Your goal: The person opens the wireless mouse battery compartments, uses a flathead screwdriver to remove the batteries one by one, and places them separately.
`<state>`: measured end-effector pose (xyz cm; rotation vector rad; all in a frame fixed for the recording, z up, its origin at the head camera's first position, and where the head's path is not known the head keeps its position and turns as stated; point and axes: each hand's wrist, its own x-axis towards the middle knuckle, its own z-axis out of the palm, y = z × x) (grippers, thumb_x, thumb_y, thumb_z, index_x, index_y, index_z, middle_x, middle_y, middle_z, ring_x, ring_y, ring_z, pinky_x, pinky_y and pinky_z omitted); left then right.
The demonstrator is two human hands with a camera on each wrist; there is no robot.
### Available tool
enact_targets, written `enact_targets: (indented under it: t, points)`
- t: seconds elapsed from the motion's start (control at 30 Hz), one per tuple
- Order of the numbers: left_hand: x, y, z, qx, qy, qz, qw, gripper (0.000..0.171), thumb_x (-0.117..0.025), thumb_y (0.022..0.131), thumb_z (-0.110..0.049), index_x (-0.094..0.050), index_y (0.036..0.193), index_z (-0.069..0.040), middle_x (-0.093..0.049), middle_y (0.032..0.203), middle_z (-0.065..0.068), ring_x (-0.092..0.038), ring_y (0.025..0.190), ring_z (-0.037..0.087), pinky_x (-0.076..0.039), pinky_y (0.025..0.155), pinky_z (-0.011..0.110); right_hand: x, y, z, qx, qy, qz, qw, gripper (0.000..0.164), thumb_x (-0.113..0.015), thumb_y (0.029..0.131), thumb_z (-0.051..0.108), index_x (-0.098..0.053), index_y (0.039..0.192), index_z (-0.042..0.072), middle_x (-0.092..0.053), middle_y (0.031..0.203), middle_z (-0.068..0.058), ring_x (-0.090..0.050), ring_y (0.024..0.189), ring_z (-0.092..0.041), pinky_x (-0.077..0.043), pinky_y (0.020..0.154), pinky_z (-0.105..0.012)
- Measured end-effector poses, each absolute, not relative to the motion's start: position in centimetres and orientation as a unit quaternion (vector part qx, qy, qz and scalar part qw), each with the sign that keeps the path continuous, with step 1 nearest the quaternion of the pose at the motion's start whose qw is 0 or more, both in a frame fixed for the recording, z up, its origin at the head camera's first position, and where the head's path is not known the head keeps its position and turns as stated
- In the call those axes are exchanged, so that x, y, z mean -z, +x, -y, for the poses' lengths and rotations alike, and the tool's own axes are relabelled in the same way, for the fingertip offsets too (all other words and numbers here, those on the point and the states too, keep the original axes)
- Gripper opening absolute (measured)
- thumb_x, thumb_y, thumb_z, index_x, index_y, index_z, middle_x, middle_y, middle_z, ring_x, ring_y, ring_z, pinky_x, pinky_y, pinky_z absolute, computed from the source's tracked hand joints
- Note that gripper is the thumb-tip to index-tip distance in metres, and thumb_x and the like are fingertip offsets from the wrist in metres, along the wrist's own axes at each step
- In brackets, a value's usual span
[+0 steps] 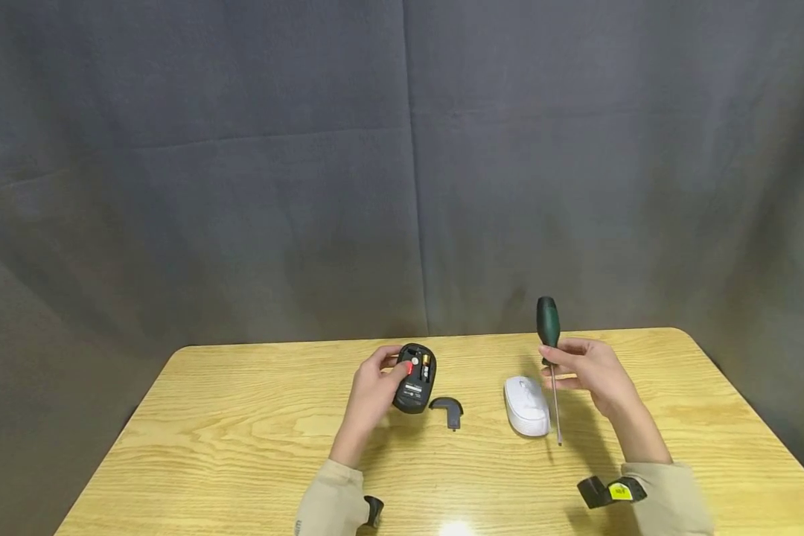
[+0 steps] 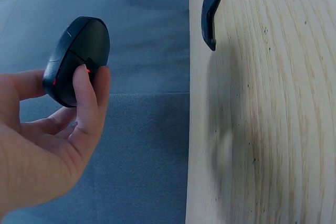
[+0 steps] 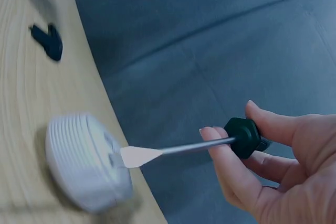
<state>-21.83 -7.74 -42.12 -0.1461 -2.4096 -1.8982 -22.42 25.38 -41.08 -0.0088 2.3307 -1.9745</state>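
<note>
My left hand (image 1: 373, 385) holds a black computer mouse (image 1: 412, 394) above the table, its underside facing me. Its battery bay lies uncovered, with a battery (image 1: 425, 368) inside, and a red light glows by my thumb. In my right hand (image 1: 592, 370) I grip a flat-blade screwdriver (image 1: 549, 321) by the lower end of its green and black handle, shaft pointing down. The blade tip (image 3: 139, 156) shows large in the right wrist view. Just left of the shaft sits a white mouse (image 1: 527, 406) on the table. A black battery cover (image 1: 447, 409) lies between the two mice.
The wooden table (image 1: 241, 432) has rounded far corners. A dark grey curtain (image 1: 308, 186) hangs right behind its far edge. Black camera straps (image 1: 610, 491) sit on both wrists over beige sleeves (image 1: 670, 499).
</note>
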Motion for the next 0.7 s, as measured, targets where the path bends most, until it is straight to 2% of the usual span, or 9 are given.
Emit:
enact_targets:
  t: [0.17,0.37,0.57,0.7]
  points:
    - [42.1,-21.8,7.8,0.618,-0.045,0.784,0.034,0.039,-0.063,0.098,-0.010,-0.062,0.134,0.005,-0.065,0.120,0.024,-0.069,0.092,0.025,-0.060,0.073,0.034,41.9,-22.0,-27.5,0.617,0.003,-0.786,0.046,0.047,-0.064,0.103,0.012,-0.050,0.129,-0.025,-0.071,0.092,-0.005,-0.072,0.078,-0.015,-0.062,0.075,-0.034]
    - [42.2,-21.7,7.8,0.618,-0.042,0.784,0.034,0.038,-0.065,0.098,-0.011,-0.063,0.132,0.005,-0.065,0.119,0.024,-0.069,0.093,0.025,-0.059,0.074,0.035,43.2,-21.5,-29.6,0.571,0.029,-0.819,0.050,0.043,-0.063,0.103,0.011,-0.052,0.123,-0.025,-0.072,0.096,-0.015,-0.074,0.078,-0.016,-0.062,0.072,-0.030]
    - [42.3,-21.7,7.8,0.619,-0.042,0.784,0.031,0.038,-0.064,0.098,-0.011,-0.063,0.133,0.005,-0.065,0.118,0.022,-0.067,0.092,0.024,-0.059,0.076,0.035,43.9,-21.6,-30.9,0.540,0.043,-0.838,0.062,0.037,-0.067,0.100,0.010,-0.057,0.115,-0.022,-0.068,0.086,-0.009,-0.070,0.072,-0.016,-0.061,0.068,-0.029]
    - [42.2,-21.7,7.8,0.620,-0.045,0.783,0.031,0.038,-0.064,0.098,-0.011,-0.063,0.133,0.005,-0.065,0.118,0.023,-0.068,0.093,0.025,-0.059,0.076,0.035,44.0,-21.5,-31.2,0.523,0.049,-0.848,0.066,0.034,-0.070,0.098,0.013,-0.063,0.110,-0.019,-0.068,0.085,-0.006,-0.069,0.072,-0.016,-0.060,0.068,-0.029]
